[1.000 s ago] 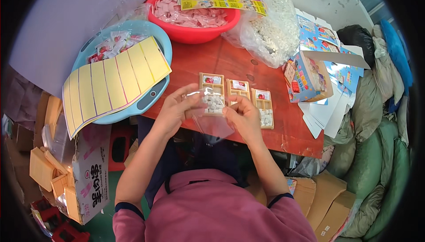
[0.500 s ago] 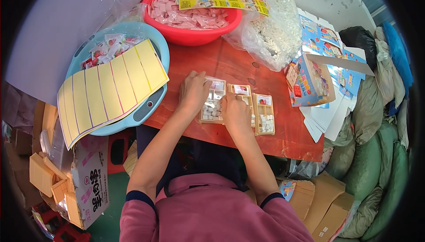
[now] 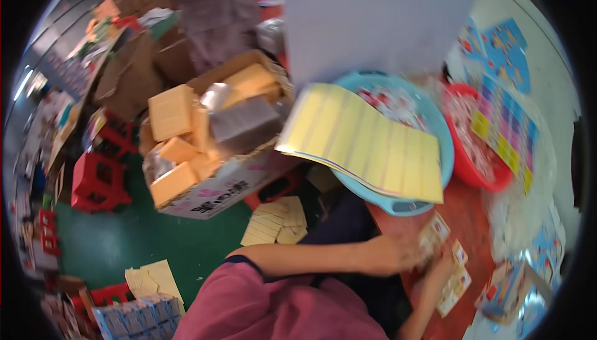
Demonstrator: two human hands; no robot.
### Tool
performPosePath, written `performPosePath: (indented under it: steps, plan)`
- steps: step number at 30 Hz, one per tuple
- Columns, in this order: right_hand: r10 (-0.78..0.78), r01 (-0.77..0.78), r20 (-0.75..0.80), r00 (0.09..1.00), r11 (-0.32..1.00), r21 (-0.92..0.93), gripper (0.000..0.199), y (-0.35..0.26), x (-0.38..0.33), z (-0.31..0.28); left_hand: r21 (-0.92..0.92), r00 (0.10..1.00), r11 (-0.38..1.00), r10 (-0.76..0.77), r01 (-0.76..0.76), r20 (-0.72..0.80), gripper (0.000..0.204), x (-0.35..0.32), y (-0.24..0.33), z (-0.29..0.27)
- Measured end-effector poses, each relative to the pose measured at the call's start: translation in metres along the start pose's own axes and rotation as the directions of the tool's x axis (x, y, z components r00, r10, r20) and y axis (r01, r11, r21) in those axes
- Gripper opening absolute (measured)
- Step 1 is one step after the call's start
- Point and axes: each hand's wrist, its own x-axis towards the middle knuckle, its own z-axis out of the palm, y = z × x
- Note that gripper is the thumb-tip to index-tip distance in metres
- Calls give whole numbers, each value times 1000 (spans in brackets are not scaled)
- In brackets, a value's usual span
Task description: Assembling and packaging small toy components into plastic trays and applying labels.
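The picture is blurred by motion. My left hand [image 3: 403, 254] reaches across my body to the edge of the red table [image 3: 476, 212] and lies against a small printed card packet [image 3: 435, 233]. My right hand [image 3: 440, 273] is just below it, beside two more card packets [image 3: 456, 285] lying flat on the table. Both forearms come out of dark red sleeves. Blur hides the fingers, so the grip of either hand is unclear.
A blue basin [image 3: 404, 204] carries a stack of yellow label sheets [image 3: 367, 144]; a red basin [image 3: 465, 169] sits beside it under a colourful sheet [image 3: 504, 128]. On the green floor stand an open cardboard box [image 3: 211, 194], red stools [image 3: 96, 181] and loose yellow sheets [image 3: 277, 222]. Another person [image 3: 205, 10] stands behind.
My view has swung sharply to the left, so the table now sits at the right edge and the floor fills the middle. My hands remain at the card packets.
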Motion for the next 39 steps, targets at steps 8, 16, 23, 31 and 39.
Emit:
performPosePath:
  steps: [8,16,23,31,39]
  plan:
    - [-61,59,29,998,995,76,23,-35,0,-22,410,709,587,-485,698,-512,12,-120,-51,-256]
    - [-156,149,-156,975,987,-59,25,-47,1,-41,519,124,-254,-800,816,-587,78,-240,-207,-376]
    - [-160,134,-60,985,941,-311,35,-76,-17,-50,365,-368,-519,-835,773,-409,116,-295,-256,-412]
    - [5,-6,-5,1000,989,-150,45,-110,-20,-69,195,-40,-278,-660,940,-750,90,-256,-230,-387]
    - [-90,39,17,996,576,816,18,-152,-18,-75,-420,378,485,-871,767,-315,55,-165,-84,-331]
